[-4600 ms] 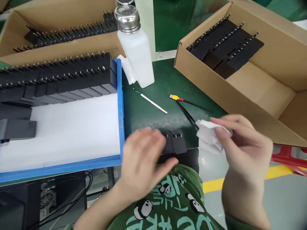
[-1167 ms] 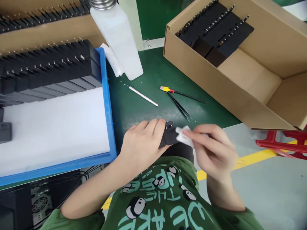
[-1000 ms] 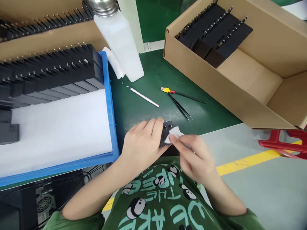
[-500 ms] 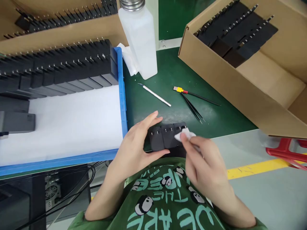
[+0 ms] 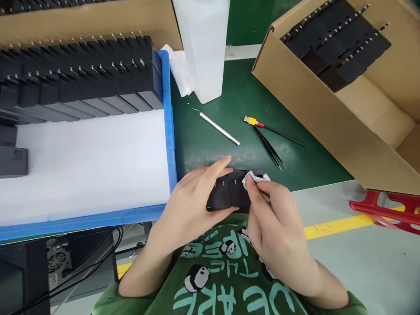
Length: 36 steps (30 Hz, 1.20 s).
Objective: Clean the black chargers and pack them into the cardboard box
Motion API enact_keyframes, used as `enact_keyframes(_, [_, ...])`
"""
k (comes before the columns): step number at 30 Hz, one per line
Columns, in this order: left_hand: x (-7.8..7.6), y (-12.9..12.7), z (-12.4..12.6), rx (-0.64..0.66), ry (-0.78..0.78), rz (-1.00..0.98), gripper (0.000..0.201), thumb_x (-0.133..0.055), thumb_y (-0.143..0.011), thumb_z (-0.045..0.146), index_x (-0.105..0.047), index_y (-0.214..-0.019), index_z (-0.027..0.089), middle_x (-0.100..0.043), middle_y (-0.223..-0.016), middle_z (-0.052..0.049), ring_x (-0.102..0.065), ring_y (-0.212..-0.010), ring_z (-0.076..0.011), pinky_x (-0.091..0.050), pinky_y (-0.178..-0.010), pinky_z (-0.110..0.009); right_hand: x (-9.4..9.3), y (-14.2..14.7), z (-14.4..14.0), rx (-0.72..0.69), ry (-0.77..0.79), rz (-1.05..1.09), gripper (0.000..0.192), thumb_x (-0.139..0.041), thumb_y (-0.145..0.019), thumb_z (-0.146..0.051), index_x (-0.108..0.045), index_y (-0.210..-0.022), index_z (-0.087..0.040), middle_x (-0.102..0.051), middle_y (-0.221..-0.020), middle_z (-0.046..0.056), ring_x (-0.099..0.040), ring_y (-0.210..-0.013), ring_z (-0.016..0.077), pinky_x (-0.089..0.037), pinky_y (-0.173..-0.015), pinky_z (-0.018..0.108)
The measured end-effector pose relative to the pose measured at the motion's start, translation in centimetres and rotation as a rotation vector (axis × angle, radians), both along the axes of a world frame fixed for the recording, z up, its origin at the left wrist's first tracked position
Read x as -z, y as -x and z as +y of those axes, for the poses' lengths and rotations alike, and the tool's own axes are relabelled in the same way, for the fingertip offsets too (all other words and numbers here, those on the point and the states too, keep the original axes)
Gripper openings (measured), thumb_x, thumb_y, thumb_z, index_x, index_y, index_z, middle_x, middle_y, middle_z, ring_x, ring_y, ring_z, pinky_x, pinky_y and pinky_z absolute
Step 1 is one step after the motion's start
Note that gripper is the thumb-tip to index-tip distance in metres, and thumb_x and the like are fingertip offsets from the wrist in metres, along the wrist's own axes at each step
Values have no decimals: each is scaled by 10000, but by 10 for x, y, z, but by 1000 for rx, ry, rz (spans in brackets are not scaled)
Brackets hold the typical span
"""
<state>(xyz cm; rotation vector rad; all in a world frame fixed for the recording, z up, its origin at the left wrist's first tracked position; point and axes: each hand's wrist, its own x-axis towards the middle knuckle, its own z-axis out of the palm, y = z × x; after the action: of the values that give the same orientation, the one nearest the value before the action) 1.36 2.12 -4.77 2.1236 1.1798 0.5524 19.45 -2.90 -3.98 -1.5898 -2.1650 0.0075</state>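
While the right hand (image 5: pixel 275 214) works a wipe (image 5: pixel 253 174) over the right end of the row of plugs (image 5: pixel 222 195), the left hand (image 5: pixel 192 203) braces the other end; step in hand looks like wiping the pin faces. Plugs sit side by side, pins up, at the near edge of the desk (image 5: pixel 200 148), right of the tray (image 5: pixel 169 113). Next move likely calls for light pressure around the pins and a row that doesn't slide. Left grip: set wide but clasping the row, thumb at near side, fingers at far side, one finger raised. Right grip: closed, wipe pinched in the fingertips. Knife (image 5: pixel 219 128) and tweezers (image 5: pixel 269 146) lie beyond, untouched.
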Motion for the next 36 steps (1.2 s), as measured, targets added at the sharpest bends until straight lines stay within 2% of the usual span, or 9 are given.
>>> enact_keyframes(6, [0, -1, 1, -2, 22, -50, 863, -796, -811, 276, -287, -1508, 298, -676, -1317, -27, -636, -1217, -224, -525, -1022, -389, -10, -5, -19, -96, 17, -133, 470, -471, -819, 93, -547, -1283, 98, -622, -1030, 216, -593, -890, 278, -568, -742, 432])
enact_keyframes(11, [0, -1, 4, 10, 31, -84, 787, -752, -850, 279, -299, -1493, 288, -684, -1303, -39, -658, -1175, -221, -545, -980, -385, -28, -5, -28, -134, 107, 42, 391, -500, -880, 49, -595, -1254, -19, -635, -1018, 146, -622, -903, 222, -576, -789, 349])
enact_keyframes(16, [1, -1, 3, -2, 28, -93, 697, -697, -894, 291, -319, -1478, 248, -689, -1274, -41, -661, -1145, -188, -545, -956, -334, -19, 15, -19, -158, 72, -33, 400, -469, -869, 63, -568, -1257, 62, -633, -984, 174, -602, -857, 231, -584, -766, 378])
enact_keyframes(19, [2, -1, 3, -3, 23, -106, 682, -684, -901, 281, -320, -1475, 241, -685, -1269, -35, -649, -1157, -173, -531, -981, -317, -13, 26, -9, -114, 53, -127, 410, -415, -886, 36, -568, -1266, 63, -628, -997, 193, -566, -844, 236, -579, -718, 389])
enact_keyframes(24, [2, -2, 5, 15, 10, -131, 631, -608, -913, 188, -324, -1475, 220, -683, -1248, -34, -648, -1127, -148, -528, -961, -276, -11, 37, 5, -24, -33, -231, 336, -410, -905, 27, -633, -1155, 46, -629, -860, 158, -528, -769, 222, -513, -599, 348])
enact_keyframes(29, [4, 0, 3, 10, 23, -106, 681, -657, -900, 254, -310, -1486, 240, -682, -1275, -40, -639, -1183, -183, -522, -994, -323, -11, 36, -3, -55, -69, -226, 375, -395, -889, 37, -606, -1198, 72, -673, -930, 179, -548, -784, 232, -495, -625, 359])
enact_keyframes(31, [5, 2, 3, 18, 22, -78, 733, -686, -887, 279, -284, -1499, 251, -676, -1288, -42, -640, -1182, -203, -526, -990, -350, -17, 28, -14, -110, -22, -167, 382, -393, -880, 43, -606, -1197, 68, -687, -972, 181, -577, -812, 237, -522, -679, 362])
enact_keyframes(34, [-1, 0, 3, 39, -53, 8, 821, -745, -854, 330, -267, -1513, 223, -640, -1334, -74, -610, -1214, -233, -497, -1040, -385, -33, 3, -33, -230, 252, 64, 429, -364, -893, 38, -629, -1225, -18, -675, -951, 114, -619, -833, 190, -553, -759, 301])
enact_keyframes(36, [-9, -6, 5, 49, -169, 84, 882, -773, -824, 440, -289, -1507, 163, -589, -1387, -129, -555, -1277, -278, -463, -1081, -414, -45, -19, -42, -197, 349, 226, 450, -393, -905, 22, -649, -1249, -115, -636, -980, 80, -629, -844, 151, -547, -742, 251])
